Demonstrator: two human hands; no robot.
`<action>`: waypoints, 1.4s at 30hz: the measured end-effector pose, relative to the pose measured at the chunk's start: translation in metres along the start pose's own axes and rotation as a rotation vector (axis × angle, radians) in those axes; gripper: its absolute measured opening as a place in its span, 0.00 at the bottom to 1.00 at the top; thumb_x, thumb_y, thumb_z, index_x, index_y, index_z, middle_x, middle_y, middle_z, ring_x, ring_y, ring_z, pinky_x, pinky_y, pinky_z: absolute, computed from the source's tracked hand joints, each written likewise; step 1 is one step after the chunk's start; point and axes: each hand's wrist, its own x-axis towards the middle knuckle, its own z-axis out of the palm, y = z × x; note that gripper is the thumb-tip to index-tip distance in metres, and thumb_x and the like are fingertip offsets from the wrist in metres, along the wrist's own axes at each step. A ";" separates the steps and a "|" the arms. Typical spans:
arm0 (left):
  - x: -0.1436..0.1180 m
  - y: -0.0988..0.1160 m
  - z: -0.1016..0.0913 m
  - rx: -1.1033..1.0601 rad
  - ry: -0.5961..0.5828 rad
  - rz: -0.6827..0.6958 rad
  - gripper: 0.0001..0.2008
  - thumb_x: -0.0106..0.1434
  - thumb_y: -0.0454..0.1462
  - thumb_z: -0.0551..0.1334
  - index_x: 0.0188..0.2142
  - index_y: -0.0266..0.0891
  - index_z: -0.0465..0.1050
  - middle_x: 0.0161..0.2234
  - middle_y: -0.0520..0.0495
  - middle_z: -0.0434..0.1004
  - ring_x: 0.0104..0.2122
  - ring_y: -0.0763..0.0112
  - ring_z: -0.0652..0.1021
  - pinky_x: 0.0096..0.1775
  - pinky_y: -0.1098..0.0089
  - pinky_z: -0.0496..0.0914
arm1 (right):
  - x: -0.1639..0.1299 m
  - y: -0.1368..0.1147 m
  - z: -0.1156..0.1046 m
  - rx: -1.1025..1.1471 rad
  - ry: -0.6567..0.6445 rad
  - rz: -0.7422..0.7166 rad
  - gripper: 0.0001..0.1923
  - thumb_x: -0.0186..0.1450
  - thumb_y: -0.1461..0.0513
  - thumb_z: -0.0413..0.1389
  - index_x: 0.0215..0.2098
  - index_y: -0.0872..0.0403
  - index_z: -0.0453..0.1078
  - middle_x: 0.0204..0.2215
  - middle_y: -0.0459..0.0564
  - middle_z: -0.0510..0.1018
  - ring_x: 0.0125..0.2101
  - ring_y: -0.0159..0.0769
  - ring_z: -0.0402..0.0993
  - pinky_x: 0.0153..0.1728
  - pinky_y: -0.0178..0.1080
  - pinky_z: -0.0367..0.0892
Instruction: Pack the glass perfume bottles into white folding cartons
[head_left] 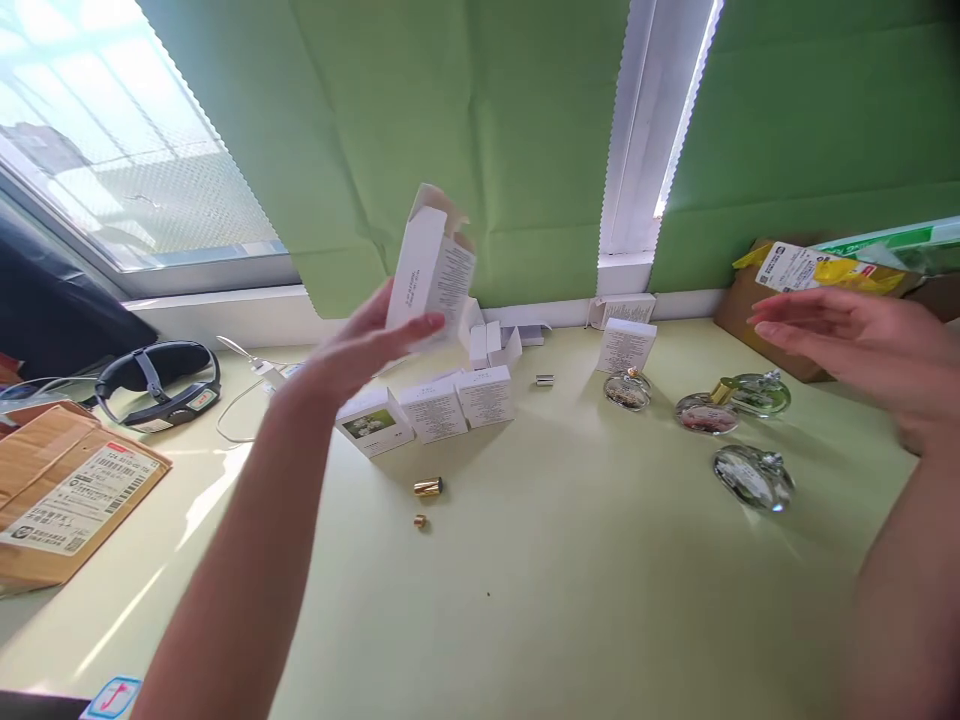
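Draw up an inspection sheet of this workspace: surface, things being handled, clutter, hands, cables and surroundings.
Surface: pale green table, sunlit streaks at the left, one dark speck near the front.
Things being handled: white carton, top flaps open; row of three white cartons standing behind two gold pieces; four glass bottles at the right.
Clutter: labelled parcel and black strapped device at the left; brown cardboard box at the right.
Hands: left hand grips the carton; right hand open, blurred, nothing seen in it.
Cables: white cable and connector beside the device.
Surroundings: window, green blinds.
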 end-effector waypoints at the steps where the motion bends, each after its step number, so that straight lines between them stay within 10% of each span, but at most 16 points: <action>1: -0.022 0.004 0.025 -0.209 -0.076 -0.011 0.34 0.60 0.54 0.62 0.63 0.49 0.59 0.56 0.46 0.72 0.55 0.53 0.74 0.52 0.57 0.72 | 0.002 0.004 0.000 -0.001 -0.024 0.027 0.16 0.61 0.48 0.62 0.46 0.40 0.76 0.48 0.48 0.81 0.48 0.46 0.77 0.52 0.50 0.69; 5: -0.077 -0.026 0.129 -0.800 -0.478 -0.230 0.33 0.58 0.51 0.66 0.59 0.43 0.66 0.56 0.40 0.73 0.56 0.50 0.74 0.55 0.54 0.70 | 0.001 -0.007 0.007 0.074 -0.120 -0.016 0.17 0.61 0.47 0.62 0.47 0.39 0.75 0.49 0.46 0.80 0.52 0.43 0.75 0.54 0.47 0.67; 9: -0.081 -0.071 0.176 -0.966 -0.491 -0.422 0.25 0.58 0.44 0.67 0.54 0.39 0.69 0.56 0.37 0.74 0.55 0.50 0.75 0.56 0.52 0.67 | 0.001 -0.019 0.018 0.043 -0.278 -0.051 0.18 0.62 0.46 0.61 0.48 0.38 0.74 0.51 0.44 0.79 0.52 0.41 0.74 0.53 0.44 0.68; 20: -0.079 -0.069 0.175 -0.807 -0.265 -0.345 0.39 0.62 0.43 0.65 0.68 0.54 0.47 0.58 0.46 0.71 0.50 0.58 0.77 0.48 0.60 0.73 | 0.022 0.036 0.013 -0.021 -0.279 0.165 0.18 0.59 0.54 0.64 0.47 0.45 0.74 0.51 0.53 0.79 0.51 0.44 0.75 0.49 0.45 0.68; 30: -0.081 -0.064 0.173 -0.508 -0.266 -0.240 0.32 0.64 0.51 0.61 0.65 0.54 0.54 0.55 0.44 0.67 0.45 0.59 0.79 0.37 0.65 0.76 | 0.008 -0.018 0.021 0.009 -0.222 -0.100 0.17 0.63 0.51 0.61 0.49 0.39 0.73 0.51 0.45 0.79 0.50 0.41 0.75 0.48 0.43 0.71; 34: -0.083 -0.064 0.174 -0.348 -0.244 -0.267 0.28 0.66 0.53 0.58 0.62 0.49 0.61 0.53 0.43 0.72 0.41 0.61 0.80 0.35 0.66 0.75 | -0.008 -0.058 0.061 -0.055 -0.490 -0.174 0.20 0.65 0.47 0.55 0.54 0.40 0.70 0.55 0.47 0.76 0.50 0.44 0.74 0.41 0.43 0.74; 42: -0.088 -0.032 0.145 0.332 0.129 0.039 0.17 0.70 0.47 0.53 0.54 0.47 0.67 0.47 0.49 0.76 0.37 0.68 0.76 0.39 0.65 0.70 | -0.035 -0.078 0.133 -0.210 -1.238 -0.324 0.45 0.55 0.54 0.63 0.69 0.43 0.56 0.68 0.50 0.59 0.63 0.54 0.61 0.59 0.50 0.62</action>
